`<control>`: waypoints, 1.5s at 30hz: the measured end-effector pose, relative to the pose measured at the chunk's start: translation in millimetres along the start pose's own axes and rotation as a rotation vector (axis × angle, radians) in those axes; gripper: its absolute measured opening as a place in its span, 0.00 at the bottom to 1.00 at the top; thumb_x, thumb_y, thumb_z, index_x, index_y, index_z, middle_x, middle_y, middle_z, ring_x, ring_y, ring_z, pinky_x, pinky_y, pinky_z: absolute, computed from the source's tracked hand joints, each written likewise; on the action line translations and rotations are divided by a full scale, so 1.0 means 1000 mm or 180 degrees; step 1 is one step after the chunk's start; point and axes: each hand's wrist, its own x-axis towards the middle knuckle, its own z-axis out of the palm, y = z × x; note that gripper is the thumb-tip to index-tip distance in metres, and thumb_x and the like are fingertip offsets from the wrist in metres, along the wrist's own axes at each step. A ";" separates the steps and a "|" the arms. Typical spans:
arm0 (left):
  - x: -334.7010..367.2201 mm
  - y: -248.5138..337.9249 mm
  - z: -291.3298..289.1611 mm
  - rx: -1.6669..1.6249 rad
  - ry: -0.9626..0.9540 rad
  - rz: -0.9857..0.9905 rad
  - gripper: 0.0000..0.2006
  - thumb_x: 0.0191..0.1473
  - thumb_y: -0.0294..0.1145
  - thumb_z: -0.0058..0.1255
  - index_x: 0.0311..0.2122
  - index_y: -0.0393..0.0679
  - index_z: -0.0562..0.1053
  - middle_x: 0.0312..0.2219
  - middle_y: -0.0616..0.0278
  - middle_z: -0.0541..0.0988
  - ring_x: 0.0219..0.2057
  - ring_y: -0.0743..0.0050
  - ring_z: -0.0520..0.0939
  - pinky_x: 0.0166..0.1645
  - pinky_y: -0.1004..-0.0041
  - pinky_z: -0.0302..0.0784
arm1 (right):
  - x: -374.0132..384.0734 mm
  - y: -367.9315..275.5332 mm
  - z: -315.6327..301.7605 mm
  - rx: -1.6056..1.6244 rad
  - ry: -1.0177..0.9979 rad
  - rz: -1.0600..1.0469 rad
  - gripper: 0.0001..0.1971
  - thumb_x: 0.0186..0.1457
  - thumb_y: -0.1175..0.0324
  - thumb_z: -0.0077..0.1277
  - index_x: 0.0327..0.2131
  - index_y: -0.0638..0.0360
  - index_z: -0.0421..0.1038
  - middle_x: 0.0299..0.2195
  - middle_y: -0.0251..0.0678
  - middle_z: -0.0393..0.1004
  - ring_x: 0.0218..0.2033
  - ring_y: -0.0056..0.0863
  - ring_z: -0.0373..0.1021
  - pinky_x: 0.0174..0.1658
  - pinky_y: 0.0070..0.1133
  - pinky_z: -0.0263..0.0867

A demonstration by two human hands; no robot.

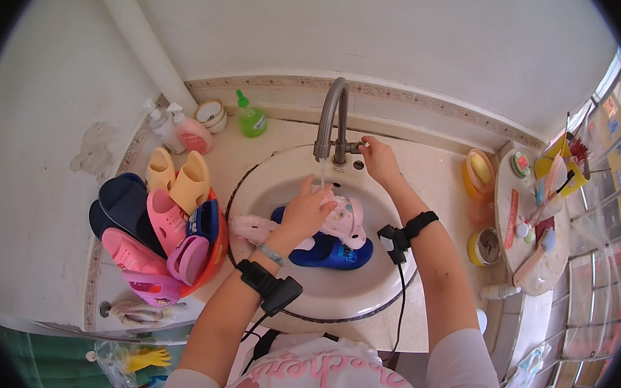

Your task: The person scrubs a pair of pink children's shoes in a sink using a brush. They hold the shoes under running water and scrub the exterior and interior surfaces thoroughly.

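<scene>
A thin stream of water [323,172] falls from the curved metal faucet [336,101] onto my left hand [308,210]. That hand is over the shoes in the sink, fingers apart, beside a pale pink clog [346,222]. Whether its fingertips touch the clog is hard to make out. My right hand [380,161] pinches the faucet handle [360,147] on the right of the spout. A blue slipper [342,256] lies in the white sink [295,298], partly under the pink clog. Another pale pink clog [251,228] rests at the sink's left side, next to my left wrist.
An orange-red basin [218,249] heaped with colorful slippers stands left of the sink. Pump bottles [191,132] and a green bottle [251,120] line the back. At right are an orange container [477,174], a yellow tin [484,246] and a shelf with brushes [538,263].
</scene>
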 end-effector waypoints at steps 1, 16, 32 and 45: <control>0.003 0.004 0.002 0.0049 -0.0056 0.0087 0.23 0.46 0.42 0.50 0.48 0.46 0.66 0.52 0.42 0.57 0.43 0.43 0.71 0.47 0.61 0.67 | 0.005 0.003 0.001 -0.0025 0.0006 -0.0025 0.10 0.49 0.66 0.47 0.34 0.60 0.71 0.25 0.48 0.72 0.28 0.48 0.69 0.32 0.36 0.65; -0.036 -0.039 0.029 0.0230 -0.0549 0.0263 0.19 0.40 0.32 0.55 0.41 0.38 0.71 0.45 0.46 0.69 0.47 0.48 0.68 0.52 0.63 0.61 | -0.003 -0.014 0.002 0.0748 0.0480 0.0496 0.17 0.50 0.65 0.46 0.44 0.61 0.64 0.35 0.46 0.72 0.33 0.41 0.69 0.37 0.32 0.65; -0.064 -0.033 0.046 -0.0318 0.0444 0.0662 0.18 0.42 0.25 0.50 0.43 0.36 0.69 0.52 0.41 0.58 0.53 0.42 0.58 0.56 0.58 0.53 | -0.226 0.040 -0.274 -0.2853 0.2658 0.1691 0.16 0.41 0.66 0.55 0.36 0.59 0.68 0.34 0.43 0.66 0.39 0.42 0.62 0.41 0.32 0.60; -0.075 -0.034 0.043 -0.0476 0.0945 0.0883 0.08 0.43 0.25 0.47 0.31 0.35 0.74 0.45 0.44 0.65 0.48 0.47 0.63 0.53 0.62 0.59 | -0.246 0.114 -0.307 -0.3586 0.1313 0.2405 0.19 0.46 0.65 0.44 0.44 0.56 0.64 0.34 0.47 0.67 0.36 0.47 0.65 0.39 0.37 0.63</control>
